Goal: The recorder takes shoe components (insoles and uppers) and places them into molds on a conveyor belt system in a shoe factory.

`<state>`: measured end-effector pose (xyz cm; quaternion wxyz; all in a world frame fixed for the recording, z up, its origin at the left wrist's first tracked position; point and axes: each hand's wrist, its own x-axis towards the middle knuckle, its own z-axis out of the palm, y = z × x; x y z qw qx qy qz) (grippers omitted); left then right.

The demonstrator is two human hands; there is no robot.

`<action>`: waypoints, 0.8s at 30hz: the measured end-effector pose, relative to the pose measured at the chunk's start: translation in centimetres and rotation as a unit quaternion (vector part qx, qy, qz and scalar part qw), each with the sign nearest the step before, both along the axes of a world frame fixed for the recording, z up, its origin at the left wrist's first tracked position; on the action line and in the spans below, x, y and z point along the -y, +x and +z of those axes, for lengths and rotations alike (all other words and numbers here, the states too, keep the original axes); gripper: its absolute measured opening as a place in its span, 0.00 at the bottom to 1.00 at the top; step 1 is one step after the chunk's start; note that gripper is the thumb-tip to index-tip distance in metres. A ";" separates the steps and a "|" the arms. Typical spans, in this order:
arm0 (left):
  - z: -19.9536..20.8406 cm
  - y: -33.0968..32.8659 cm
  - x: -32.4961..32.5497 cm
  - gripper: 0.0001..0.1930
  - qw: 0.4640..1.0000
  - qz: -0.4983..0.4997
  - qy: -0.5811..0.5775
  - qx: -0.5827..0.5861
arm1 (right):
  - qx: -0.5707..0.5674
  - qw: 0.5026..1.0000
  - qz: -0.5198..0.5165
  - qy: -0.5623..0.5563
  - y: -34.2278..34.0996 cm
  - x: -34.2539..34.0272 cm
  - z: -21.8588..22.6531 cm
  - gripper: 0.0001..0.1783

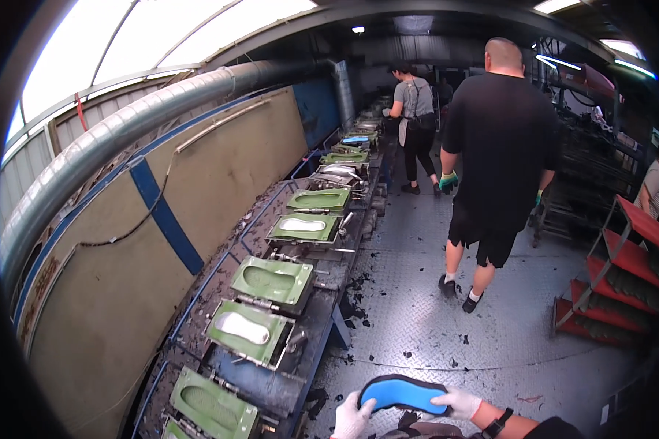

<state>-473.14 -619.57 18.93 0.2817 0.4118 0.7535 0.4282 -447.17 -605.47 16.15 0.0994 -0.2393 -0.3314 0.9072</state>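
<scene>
Low in front of me I hold a shoe sole (404, 394), blue on its upper face with a black rim. My left hand (352, 418), in a white glove, grips the sole's left end. My right hand (459, 402), also in a white glove and with a dark band on the wrist, pinches its right end. To the left of my hands stands a row of green sole moulds; the nearest mould (212, 404) lies open with a foot-shaped hollow. Beyond it, another mould (269, 283) shows its hollow, and a white sole shape (241, 328) sits on the mould between them.
The mould bench (319, 313) runs away along the left. A person in black (499, 146) wearing gloves walks ahead, and another person (415, 110) stands beside the far moulds. A red-shelved rack (622, 267) stands right. Black scraps litter the metal floor (410, 322).
</scene>
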 end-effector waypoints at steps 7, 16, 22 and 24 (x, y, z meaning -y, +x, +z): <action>-0.1 -8.2 -19.0 0.18 0.991 0.049 -0.021 0.120 | 0.026 0.999 -0.019 0.039 -8.1 -23.2 -0.2 0.35; -3.1 -18.4 -51.1 0.34 0.999 -0.002 0.017 0.037 | 0.045 0.980 -0.189 0.035 -14.1 -47.6 2.0 0.35; 1.2 -21.8 -70.8 0.29 0.978 -0.203 0.010 0.053 | 0.016 0.903 -0.419 0.099 -16.5 -65.0 7.0 0.32; 0.9 -22.4 -75.4 0.27 0.968 -0.245 -0.001 0.045 | 0.001 0.882 -0.464 0.081 -17.3 -70.9 7.3 0.28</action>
